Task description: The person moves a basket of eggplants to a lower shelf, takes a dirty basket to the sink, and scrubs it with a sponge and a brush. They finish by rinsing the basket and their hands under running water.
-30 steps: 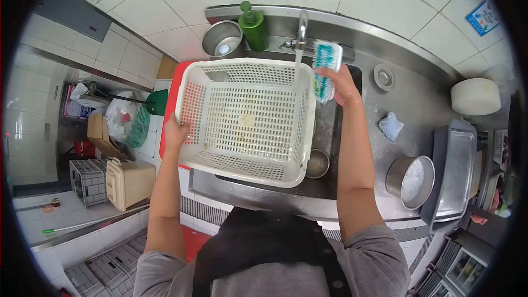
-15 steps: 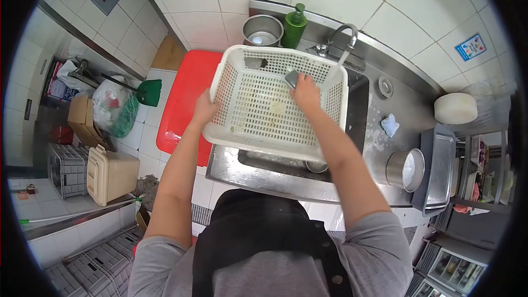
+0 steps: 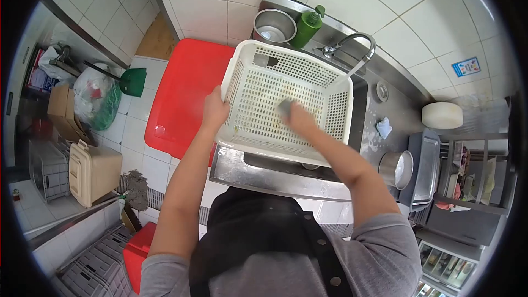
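A white perforated plastic basket (image 3: 257,99) rests tilted over the sink, its inside facing me. My left hand (image 3: 215,110) grips its left rim, fingers wrapped over the edge. Inside the basket, my right hand (image 3: 302,121) is closed on a grey scouring pad (image 3: 285,108) against the slotted bottom; both are blurred by motion. Yellowish stains and a small greenish bit mark the basket's bottom. From the curved faucet (image 3: 360,44), water runs toward the basket's upper right corner. Most of the sink basin (image 3: 358,113) is hidden beneath the basket.
A metal pot (image 3: 275,26) and a green pump bottle (image 3: 307,27) stand behind the basket. On the right counter are a blue-white cloth (image 3: 384,127), another pot (image 3: 396,169) and a grey tray (image 3: 422,168). A red lid (image 3: 184,96) lies left of the sink.
My right hand has moved the scouring pad down and slightly left across the basket's bottom. My left hand keeps hold of the rim. The whole view has shifted a little.
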Available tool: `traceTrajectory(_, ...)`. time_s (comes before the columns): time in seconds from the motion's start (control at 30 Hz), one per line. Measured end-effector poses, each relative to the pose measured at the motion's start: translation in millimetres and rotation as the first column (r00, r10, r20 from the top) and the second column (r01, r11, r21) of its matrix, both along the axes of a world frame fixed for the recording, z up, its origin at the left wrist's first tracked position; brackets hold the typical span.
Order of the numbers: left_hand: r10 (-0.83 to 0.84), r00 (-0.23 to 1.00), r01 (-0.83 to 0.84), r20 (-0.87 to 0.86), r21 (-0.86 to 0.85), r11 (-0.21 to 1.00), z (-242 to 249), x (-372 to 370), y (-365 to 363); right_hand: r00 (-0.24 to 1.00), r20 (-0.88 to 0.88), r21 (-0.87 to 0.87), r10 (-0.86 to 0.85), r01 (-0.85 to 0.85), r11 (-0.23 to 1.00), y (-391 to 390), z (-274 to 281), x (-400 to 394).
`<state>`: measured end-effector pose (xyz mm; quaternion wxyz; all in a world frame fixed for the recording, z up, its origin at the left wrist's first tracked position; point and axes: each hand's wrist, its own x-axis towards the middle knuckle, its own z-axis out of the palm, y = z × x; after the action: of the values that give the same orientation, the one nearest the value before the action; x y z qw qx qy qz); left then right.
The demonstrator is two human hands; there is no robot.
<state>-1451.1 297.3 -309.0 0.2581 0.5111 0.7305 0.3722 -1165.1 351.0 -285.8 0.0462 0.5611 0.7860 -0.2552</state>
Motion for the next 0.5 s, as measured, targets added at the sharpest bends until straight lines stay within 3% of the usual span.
traceTrajectory(0.03, 0.011, 1.0, -0.011, 0.007, -0.007, 1.0, 2.6, 1.1, -0.6, 0.963, 0.087, -0.047, 0.254, -0.25, 0.967, -17.7, -11.1, -0.4)
traceTrajectory(0.07, -0.001, 1.0, 0.0, -0.01, -0.041, 0.999, 5.3, 0.3, -0.9, 0.96, 0.088, -0.059, 0.264, -0.26, 0.964, -15.6, -17.8, 2.8)
traceTrajectory(0.13, -0.008, 1.0, 0.006, -0.026, -0.076, 0.997, 7.9, -2.5, -1.3, 0.995, 0.072, 0.077, 0.074, -0.079, 0.994, 9.5, -18.6, 14.0)
traceTrajectory(0.17, -0.035, 0.999, 0.035, -0.001, -0.055, 0.998, 7.0, -4.5, -0.8, 0.992, 0.034, 0.099, -0.123, 0.119, 0.988, 42.5, -18.6, 27.0)
traceTrajectory(0.27, -0.042, 0.999, 0.041, -0.003, -0.066, 0.997, 8.1, -1.0, -3.0, 0.998, -0.019, 0.001, -0.068, 0.068, 0.998, 31.6, -24.2, 8.1)
traceTrajectory(0.33, -0.032, 0.999, 0.029, -0.034, -0.101, 0.994, 13.4, -1.6, -0.6, 0.908, 0.114, 0.036, 0.404, -0.41, 0.911, -23.6, -39.0, -3.4)
traceTrajectory(0.4, -0.054, 0.998, 0.05, -0.034, -0.112, 0.992, 18.9, -1.3, -1.3, 0.96, -0.007, -0.002, 0.28, -0.28, 0.96, -16.1, -22.1, -2.1)
traceTrajectory(0.5, -0.043, 0.999, 0.044, 0.017, -0.088, 0.995, 9.3, -2.5, -3.2, 0.978, 0.058, 0.126, -0.202, 0.194, 0.973, 58.6, -23.9, 19.3)
